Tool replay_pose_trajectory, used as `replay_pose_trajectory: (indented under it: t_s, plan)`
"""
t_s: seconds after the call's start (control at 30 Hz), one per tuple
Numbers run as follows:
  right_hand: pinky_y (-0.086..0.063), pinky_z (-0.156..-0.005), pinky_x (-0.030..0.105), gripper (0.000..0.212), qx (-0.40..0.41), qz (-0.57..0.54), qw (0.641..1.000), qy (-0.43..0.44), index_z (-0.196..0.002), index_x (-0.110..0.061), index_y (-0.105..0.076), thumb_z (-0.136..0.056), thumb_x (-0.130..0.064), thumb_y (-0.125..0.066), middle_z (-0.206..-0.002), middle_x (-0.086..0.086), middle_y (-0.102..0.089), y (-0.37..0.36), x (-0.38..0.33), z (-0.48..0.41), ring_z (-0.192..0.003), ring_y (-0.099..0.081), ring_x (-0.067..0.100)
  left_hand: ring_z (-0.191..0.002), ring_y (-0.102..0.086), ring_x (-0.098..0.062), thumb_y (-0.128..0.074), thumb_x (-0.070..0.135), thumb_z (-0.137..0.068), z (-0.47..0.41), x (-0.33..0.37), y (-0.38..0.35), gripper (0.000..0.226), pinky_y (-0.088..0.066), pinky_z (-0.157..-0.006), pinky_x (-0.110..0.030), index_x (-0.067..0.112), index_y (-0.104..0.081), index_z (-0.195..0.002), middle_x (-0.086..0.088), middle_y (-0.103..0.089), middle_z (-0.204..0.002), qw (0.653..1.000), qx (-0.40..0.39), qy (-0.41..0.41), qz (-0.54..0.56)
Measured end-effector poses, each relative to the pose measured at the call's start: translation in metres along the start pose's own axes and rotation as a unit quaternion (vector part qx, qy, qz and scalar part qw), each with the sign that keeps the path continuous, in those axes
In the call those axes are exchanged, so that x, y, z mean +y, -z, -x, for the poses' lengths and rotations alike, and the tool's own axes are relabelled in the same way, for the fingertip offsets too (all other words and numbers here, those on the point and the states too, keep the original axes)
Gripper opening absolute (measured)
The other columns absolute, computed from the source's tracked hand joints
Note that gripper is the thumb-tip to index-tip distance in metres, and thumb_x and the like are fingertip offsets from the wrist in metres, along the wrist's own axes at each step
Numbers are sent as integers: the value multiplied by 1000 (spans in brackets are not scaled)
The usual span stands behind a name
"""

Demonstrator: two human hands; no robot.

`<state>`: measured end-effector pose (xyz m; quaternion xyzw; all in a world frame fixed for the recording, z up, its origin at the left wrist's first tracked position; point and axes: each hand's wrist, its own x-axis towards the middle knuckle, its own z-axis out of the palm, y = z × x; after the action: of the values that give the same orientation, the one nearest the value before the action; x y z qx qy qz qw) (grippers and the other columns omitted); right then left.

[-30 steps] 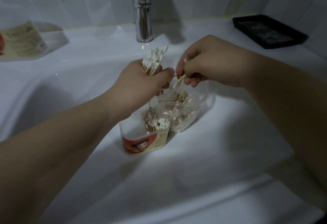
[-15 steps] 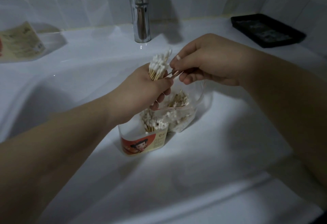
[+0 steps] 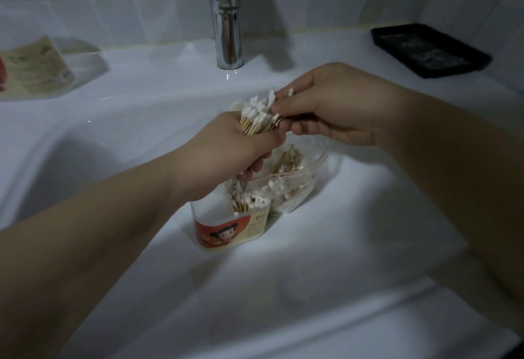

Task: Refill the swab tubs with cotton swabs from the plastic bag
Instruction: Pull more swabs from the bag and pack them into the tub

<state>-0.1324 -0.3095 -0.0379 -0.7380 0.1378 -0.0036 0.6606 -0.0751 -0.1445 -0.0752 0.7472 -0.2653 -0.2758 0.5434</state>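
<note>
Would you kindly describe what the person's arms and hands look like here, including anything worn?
Both forearms are bare to the frame edge, with no sleeves visible. The left hand and right hand show no gloves, rings, watch or bracelets.

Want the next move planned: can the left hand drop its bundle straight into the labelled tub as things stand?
Probably yes. The left hand holds the swab bundle above the labelled tub, whose top is open; only the right hand, pinching the bundle's tips, must let go first.

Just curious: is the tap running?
Off. No stream falls from the tap spout; only a small glint shows on the sink below it.
</note>
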Motion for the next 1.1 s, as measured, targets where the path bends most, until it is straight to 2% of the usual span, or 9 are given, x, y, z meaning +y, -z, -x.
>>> replay_pose_trajectory:
  t_s: [0.13,0.37,0.47,0.57,0.67,0.8,0.9,1.0,1.1]
  plan:
    - [-51,-55,17,20,16,-3,1000,-12,-103,6,-70,-99,-13,-64,-81,15,-72,0,0,-4,-66,-69,13,-54,-49,-12,-71,27,-94,-1,0,1,18,-41,-48,-25,20,-59,-83,2,-48,-64,1000,7,10,4]
    - [-29,-44,19,25,14,30,998,-59,-100,-7,-73,-101,-29,-61,-81,3,-69,4,0,-3,-59,-54,8,-78,-71,-14,-58,28,-103,-1,1,-2,21,-55,-57,-24,18,-67,-119,-4,-73,-98,991,-3,32,128]
    - [-23,-44,20,24,-4,38,997,-70,-93,-12,-72,-100,-33,-63,-82,1,-66,2,1,-2,-58,-50,8,-72,-67,-11,-55,23,-104,0,2,-2,20,-55,-59,-22,14,-68,-117,-1,-70,-85,989,-26,24,142]
    - [-29,-44,21,27,0,104,994,-36,-96,-17,-74,-101,-40,-61,-85,-3,-69,2,4,-4,-61,-54,8,-57,-53,-9,-55,19,-104,-1,2,-2,11,-49,-51,-21,12,-62,-101,3,-58,-68,989,-27,26,141]
    - [-43,-49,22,22,64,191,979,40,-100,-23,-75,-98,-41,-63,-82,-10,-74,2,5,-5,-66,-63,5,-54,-47,-9,-56,21,-104,-2,2,-2,10,-44,-47,-20,14,-58,-96,4,-52,-65,988,-20,34,146]
    - [-51,-57,18,36,133,220,956,138,-131,-23,-66,-96,-27,-67,-79,-9,-77,1,6,-7,-69,-70,0,-54,-48,-9,-58,22,-103,-3,1,-2,8,-43,-47,-20,15,-56,-99,3,-52,-65,987,-25,47,148]
    - [-54,-59,15,34,101,237,954,151,-135,-24,-64,-101,-20,-59,-86,-12,-73,0,7,-6,-64,-68,-5,-54,-50,-10,-57,21,-103,-1,2,-3,7,-42,-47,-20,14,-58,-101,2,-54,-64,988,-41,52,137]
    - [-62,-71,26,33,40,290,942,163,-131,-28,-68,-105,-17,-51,-105,-13,-70,-4,11,-8,-84,-71,0,-54,-50,-10,-56,20,-103,-1,1,-4,8,-42,-47,-20,13,-59,-100,2,-55,-63,989,-42,48,137]
    - [-64,-76,35,37,0,327,932,156,-127,-29,-72,-102,-13,-49,-107,-9,-75,-4,11,-8,-93,-71,7,-54,-52,-10,-57,20,-103,-2,1,-4,8,-44,-47,-20,14,-59,-98,3,-55,-63,988,-31,48,140]
